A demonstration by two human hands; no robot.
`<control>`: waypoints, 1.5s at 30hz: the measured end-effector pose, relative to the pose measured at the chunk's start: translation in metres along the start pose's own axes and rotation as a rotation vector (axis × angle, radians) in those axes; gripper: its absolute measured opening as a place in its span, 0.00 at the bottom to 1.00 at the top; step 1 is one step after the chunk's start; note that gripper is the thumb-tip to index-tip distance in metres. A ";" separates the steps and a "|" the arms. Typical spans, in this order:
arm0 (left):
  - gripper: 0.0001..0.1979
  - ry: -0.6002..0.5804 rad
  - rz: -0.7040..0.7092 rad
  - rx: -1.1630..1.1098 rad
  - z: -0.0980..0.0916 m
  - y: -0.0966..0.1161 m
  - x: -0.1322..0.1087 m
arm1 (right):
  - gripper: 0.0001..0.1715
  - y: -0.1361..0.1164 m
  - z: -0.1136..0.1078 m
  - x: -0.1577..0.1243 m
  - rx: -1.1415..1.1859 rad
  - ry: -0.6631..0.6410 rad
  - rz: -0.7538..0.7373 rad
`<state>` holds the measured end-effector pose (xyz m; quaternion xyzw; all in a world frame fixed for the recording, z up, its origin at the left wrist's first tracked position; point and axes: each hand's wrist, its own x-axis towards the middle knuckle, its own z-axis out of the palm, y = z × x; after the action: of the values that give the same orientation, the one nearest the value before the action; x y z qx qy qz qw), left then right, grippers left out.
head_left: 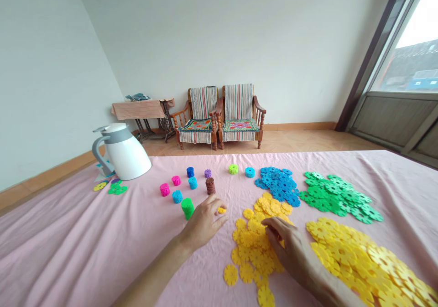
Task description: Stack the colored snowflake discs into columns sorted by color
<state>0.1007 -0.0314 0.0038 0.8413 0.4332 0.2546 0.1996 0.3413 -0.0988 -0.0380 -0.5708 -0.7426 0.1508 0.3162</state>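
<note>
One yellow disc point(221, 210): nearer you than the brown stack point(210, 186), framed by your left hand point(204, 220).
Left grip: thumb and fingertips apart.
Right hand point(290, 245): over your smaller yellow pile point(251, 247), right of that stack; grip cannot be told.

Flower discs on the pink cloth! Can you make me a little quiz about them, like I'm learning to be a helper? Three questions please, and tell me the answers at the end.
1. True or false: the brown stack is taller than the purple stack.
2. What colour are the discs at the right hand's fingertips? A) blue B) yellow C) green
3. How many pink stacks are there?

Key: 1. True. 2. B, the yellow pile. 3. Two.
</note>
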 end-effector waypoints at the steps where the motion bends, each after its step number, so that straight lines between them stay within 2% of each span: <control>1: 0.04 -0.043 -0.005 -0.012 -0.002 0.007 -0.004 | 0.15 0.000 0.001 0.000 0.006 0.001 0.002; 4: 0.04 -0.238 -0.002 -0.062 -0.005 0.024 -0.020 | 0.15 0.001 0.003 -0.001 0.013 -0.001 0.004; 6: 0.08 -0.363 -0.006 -0.089 -0.005 0.032 -0.031 | 0.15 0.000 0.005 -0.003 0.011 -0.003 0.000; 8: 0.14 -0.438 -0.025 -0.100 -0.005 0.036 -0.039 | 0.14 -0.002 0.006 -0.004 0.008 -0.003 -0.007; 10: 0.16 -0.462 -0.045 -0.093 -0.005 0.037 -0.045 | 0.14 -0.003 0.006 -0.006 0.008 -0.002 -0.009; 17: 0.10 -0.470 -0.010 -0.042 -0.004 0.041 -0.051 | 0.14 -0.003 0.009 -0.008 -0.002 0.018 -0.008; 23: 0.11 -0.409 0.013 -0.001 0.002 0.043 -0.055 | 0.12 -0.012 0.007 -0.010 -0.038 0.156 -0.039; 27: 0.11 -0.333 -0.011 -0.032 -0.004 0.033 -0.050 | 0.11 -0.022 0.001 -0.014 -0.076 0.204 -0.137; 32: 0.09 -0.085 -0.106 -0.029 -0.017 0.016 -0.031 | 0.12 -0.028 -0.011 -0.020 -0.180 0.221 -0.301; 34: 0.09 0.023 -0.125 0.017 -0.016 0.011 -0.020 | 0.12 -0.025 -0.013 -0.021 -0.210 0.238 -0.337; 36: 0.10 0.081 -0.128 0.072 -0.011 0.007 -0.010 | 0.13 -0.017 -0.011 -0.020 -0.228 0.246 -0.345; 41: 0.09 0.100 -0.111 0.176 0.000 -0.002 0.008 | 0.14 0.004 -0.001 -0.019 -0.245 0.232 -0.297; 45: 0.09 0.087 -0.104 0.184 0.005 -0.008 0.011 | 0.14 0.008 -0.001 -0.021 -0.253 0.223 -0.289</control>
<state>0.1042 -0.0182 -0.0022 0.8205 0.5062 0.2392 0.1153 0.3508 -0.1158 -0.0484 -0.5069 -0.7900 -0.0545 0.3407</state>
